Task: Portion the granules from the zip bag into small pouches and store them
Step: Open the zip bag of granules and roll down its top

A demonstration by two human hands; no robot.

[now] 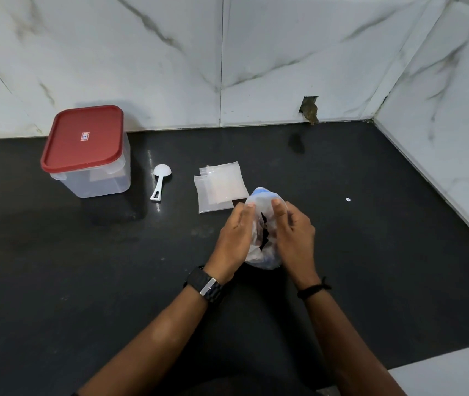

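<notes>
A clear zip bag (263,200) with a blue strip along its top stands on the black counter between my hands. My left hand (234,235) grips its left side and my right hand (293,232) grips its right side, thumbs at the upper edge. The bag's contents are mostly hidden by my hands. A small pile of empty clear pouches (220,187) lies flat just behind the bag, to the left. Further left, a white plastic scoop (160,181) lies on the counter. A clear storage box with a red lid (84,150) stands at the back left, lid on.
The black counter (370,252) meets marble-tiled walls at the back and on the right. A small hole (310,108) breaks the back wall near the corner. A tiny white speck (348,199) lies right of the bag. A pale ledge (450,370) shows at the bottom right.
</notes>
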